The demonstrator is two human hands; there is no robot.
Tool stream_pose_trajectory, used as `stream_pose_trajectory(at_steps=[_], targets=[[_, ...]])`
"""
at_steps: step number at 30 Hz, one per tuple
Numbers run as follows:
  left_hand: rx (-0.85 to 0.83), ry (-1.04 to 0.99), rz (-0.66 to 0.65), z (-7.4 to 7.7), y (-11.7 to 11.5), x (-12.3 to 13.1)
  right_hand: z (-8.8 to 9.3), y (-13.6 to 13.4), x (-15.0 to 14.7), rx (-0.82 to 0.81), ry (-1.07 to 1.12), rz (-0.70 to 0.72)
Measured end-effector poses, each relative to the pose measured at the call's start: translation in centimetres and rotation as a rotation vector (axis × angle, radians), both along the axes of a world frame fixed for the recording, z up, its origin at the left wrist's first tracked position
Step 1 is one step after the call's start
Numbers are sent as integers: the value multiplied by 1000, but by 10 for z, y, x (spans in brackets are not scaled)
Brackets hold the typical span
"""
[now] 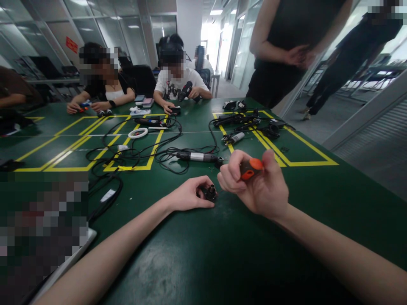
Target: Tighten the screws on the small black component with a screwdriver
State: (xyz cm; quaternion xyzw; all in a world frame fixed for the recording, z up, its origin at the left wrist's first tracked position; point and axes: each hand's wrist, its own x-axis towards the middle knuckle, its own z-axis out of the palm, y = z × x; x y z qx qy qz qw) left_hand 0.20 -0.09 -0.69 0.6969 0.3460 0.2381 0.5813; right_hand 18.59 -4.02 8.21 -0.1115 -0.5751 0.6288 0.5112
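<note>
My left hand (192, 194) rests on the green table, thumb and fingers curled round a small black part (210, 192) with a short upright tube. Raised just right of it, my right hand (259, 186) is closed round an orange and dark grey screwdriver handle (252, 168). The handle's butt end faces me; its shaft is mostly hidden, so I cannot tell whether the tip touches the black part. Beyond my hands lies a black and silver cylindrical power tool (197, 156) with a small black ring-shaped piece (220, 160) at its right end. A few tiny screws (211, 169) lie near it.
Black cables (140, 152) sprawl over the left-middle of the green table (178, 254), near a white tape ring (137, 133). More black tools (237, 120) and a silver cylinder (235, 138) lie at the back right. Two people sit opposite, one holding a power drill (185, 90); others stand at right.
</note>
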Motion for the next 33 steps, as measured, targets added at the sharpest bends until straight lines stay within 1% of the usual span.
stream_pose_trajectory(at_steps=[4,6,9,17,22,28,33], targets=[[7,2,1,0,0,0,-2,-1,0,-4,-1,-13],[10,0,1,0,0,0,-2,-1,1,9,-12,-30],[18,2,-24,1,0,-1,-2,2,1,40,-27,-18],[20,38,-34,6,-1,-1,2,6,0,-39,6,-3],[19,44,-29,9,-1,0,0,4,1,-32,26,6],[28,0,-25,3,0,0,-2,1,1,1,2,19],[25,-34,-26,-1,2,0,-2,5,5,44,5,20]])
